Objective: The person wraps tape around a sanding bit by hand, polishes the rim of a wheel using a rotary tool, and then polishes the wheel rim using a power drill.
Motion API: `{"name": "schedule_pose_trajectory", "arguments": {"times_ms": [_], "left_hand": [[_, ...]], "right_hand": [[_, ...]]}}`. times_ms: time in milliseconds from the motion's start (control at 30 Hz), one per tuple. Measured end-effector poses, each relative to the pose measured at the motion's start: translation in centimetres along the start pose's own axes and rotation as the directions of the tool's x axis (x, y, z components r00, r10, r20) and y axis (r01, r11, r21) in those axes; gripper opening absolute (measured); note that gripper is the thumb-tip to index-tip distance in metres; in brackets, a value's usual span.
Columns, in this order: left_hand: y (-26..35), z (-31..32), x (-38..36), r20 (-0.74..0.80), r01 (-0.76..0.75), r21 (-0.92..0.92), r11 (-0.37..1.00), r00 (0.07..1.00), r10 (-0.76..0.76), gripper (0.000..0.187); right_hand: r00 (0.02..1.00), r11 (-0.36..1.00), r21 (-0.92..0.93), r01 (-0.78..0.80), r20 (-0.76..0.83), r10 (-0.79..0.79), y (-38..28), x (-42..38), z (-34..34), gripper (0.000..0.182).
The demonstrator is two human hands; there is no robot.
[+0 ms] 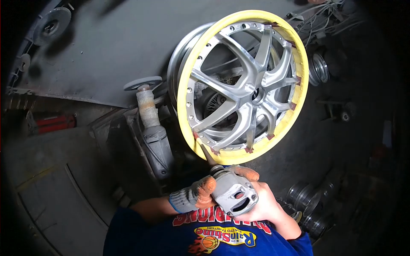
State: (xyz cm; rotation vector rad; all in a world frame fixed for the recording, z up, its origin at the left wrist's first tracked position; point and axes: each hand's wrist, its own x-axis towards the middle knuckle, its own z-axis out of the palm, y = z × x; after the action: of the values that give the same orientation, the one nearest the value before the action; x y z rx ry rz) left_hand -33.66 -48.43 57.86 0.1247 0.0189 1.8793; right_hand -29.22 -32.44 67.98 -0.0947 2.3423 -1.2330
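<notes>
A grey hand-held grinder (235, 192) sits in both my hands in front of my chest, its tapered tip (207, 152) reaching up to the lower left rim of a car wheel (239, 81). My left hand (194, 197), in a grey knitted glove with orange coating, closes round the tool from the left with the thumb on its body. From the right, my bare right hand (265, 200) grips the housing; most of its fingers are hidden. Yellow covering (184, 98) runs round the wheel's outer lip, with dark red patches along its inner edge.
Left of the wheel, another power tool (156, 141) with a round disc (142, 82) stands upright. A red object (55, 123) lies at far left. More wheels (303, 194) are on the floor at lower right, and tangled cables (329, 17) lie at upper right.
</notes>
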Motion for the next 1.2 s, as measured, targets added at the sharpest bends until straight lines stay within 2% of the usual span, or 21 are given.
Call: {"name": "schedule_pose_trajectory", "arguments": {"times_ms": [100, 133, 167, 200, 267, 333, 400, 467, 533, 600, 667, 733, 800, 867, 933, 1000, 1033, 1067, 1100, 1133, 1200], "left_hand": [[-0.1, 0.6, 1.3, 0.068, -0.026, -0.064, 0.998, 0.997, 0.03, 0.116], [-0.1, 1.2, 1.9, 0.092, -0.063, -0.005, 0.998, 0.994, 0.063, 0.115], [0.1, 1.9, 2.6, 0.128, -0.147, 0.177, 0.973, 0.984, 0.125, 0.117], [0.3, 2.3, 3.3, 0.143, -0.15, 0.193, 0.97, 0.982, 0.123, 0.117], [0.5, 2.9, 4.7, 0.145, -0.116, 0.587, 0.801, 0.989, 0.037, 0.128], [0.0, 2.6, 6.0, 0.197, -0.244, 0.803, 0.543, 0.97, 0.144, 0.116], [-0.8, 3.7, 6.7, 0.094, -0.24, 0.699, 0.674, 0.965, 0.246, 0.1], [-0.1, 4.7, 6.6, 0.031, -0.184, 0.848, 0.497, 0.954, 0.299, 0.094], [0.4, 4.7, 5.8, -0.078, -0.108, 0.915, 0.39, 0.899, 0.431, 0.088], [0.7, 4.0, 4.4, -0.189, -0.016, 0.946, 0.325, 0.784, 0.59, 0.082], [1.0, 3.0, 2.6, -0.285, 0.081, 0.951, 0.297, 0.602, 0.746, 0.076], [1.0, 2.0, 0.7, -0.337, 0.154, 0.941, 0.3, 0.392, 0.856, 0.07], [0.6, 1.3, -0.6, -0.356, 0.214, 0.924, 0.318, 0.174, 0.918, 0.064], [-0.4, 0.9, -1.3, -0.361, 0.257, 0.9, 0.353, -0.017, 0.932, 0.058], [-1.8, 0.7, -1.4, -0.352, 0.296, 0.868, 0.398, -0.199, 0.915, 0.052], [-3.8, 0.3, -1.0, -0.313, 0.306, 0.847, 0.435, -0.375, 0.873, 0.047], [-5.1, 0.3, -0.6, -0.298, 0.303, 0.835, 0.46, -0.453, 0.84, 0.044], [-6.6, 0.4, 0.1, -0.283, 0.301, 0.82, 0.487, -0.526, 0.802, 0.041], [-8.3, 0.6, 1.3, -0.261, 0.292, 0.812, 0.505, -0.591, 0.763, 0.038], [-10.4, 1.1, 2.2, -0.249, 0.287, 0.799, 0.528, -0.642, 0.725, 0.035], [-13.2, 1.3, 5.5, -0.207, 0.287, 0.789, 0.543, -0.707, 0.676, 0.029]], "right_hand": [[0.996, 0.999, 0.047, -0.001, -0.094, 0.005, 0.7, -1.1, -0.6, 0.059], [0.987, 0.996, 0.087, 0.02, -0.158, -0.006, 0.9, -1.6, -1.0, 0.058], [0.977, 0.993, 0.096, 0.064, -0.21, -0.042, 1.4, -2.3, -1.4, 0.063], [0.964, 0.981, 0.143, 0.131, -0.25, -0.092, 2.1, -2.4, -1.8, 0.067], [0.946, 0.974, 0.099, 0.205, -0.274, -0.172, 2.2, -3.2, -3.4, 0.07], [0.917, 0.958, 0.175, 0.227, -0.37, -0.15, 2.5, -3.7, -4.0, 0.073], [0.907, 0.945, 0.216, 0.247, -0.395, -0.147, 2.0, -4.2, -5.0, 0.074], [0.912, 0.888, 0.354, 0.292, -0.382, -0.148, 0.4, -4.1, -6.1, 0.071], [0.93, 0.899, 0.29, 0.328, -0.265, -0.254, -0.9, -3.3, -7.3, 0.07], [0.812, 0.781, 0.274, 0.561, -0.365, -0.455, -0.5, -0.8, -6.9, 0.074], [0.761, 0.779, 0.179, 0.601, -0.426, -0.489, 0.1, 1.5, -5.7, 0.08], [0.828, 0.674, 0.495, 0.549, -0.208, -0.521, -1.9, 3.2, -6.8, 0.089], [0.633, 0.636, 0.1, 0.765, -0.299, -0.714, -1.8, 4.4, -7.5, 0.091], [0.556, 0.597, -0.142, 0.789, -0.249, -0.793, -0.2, 4.0, -11.2, 0.085], [0.477, 0.527, 0.063, 0.847, -0.525, -0.705, 4.8, 2.0, -19.5, 0.059], [0.276, 0.764, -0.126, 0.633, -0.886, -0.374, 15.8, 2.1, -28.5, 0.021], [0.146, 0.868, -0.078, 0.49, -0.975, -0.17, 21.5, 2.1, -32.9, 0.008], [0.16, 0.781, 0.185, 0.596, -0.981, 0.11, 30.4, 4.1, -36.2, 0.005], [0.193, 0.928, 0.204, 0.31, -0.97, 0.149, 40.6, 6.2, -38.5, 0.007], [0.293, 0.993, 0.004, -0.115, -0.955, 0.038, 50.4, 8.3, -38.9, 0.012], [0.541, 0.905, -0.152, -0.398, -0.836, 0.098, 62.4, 11.7, -38.3, 0.013]]}}
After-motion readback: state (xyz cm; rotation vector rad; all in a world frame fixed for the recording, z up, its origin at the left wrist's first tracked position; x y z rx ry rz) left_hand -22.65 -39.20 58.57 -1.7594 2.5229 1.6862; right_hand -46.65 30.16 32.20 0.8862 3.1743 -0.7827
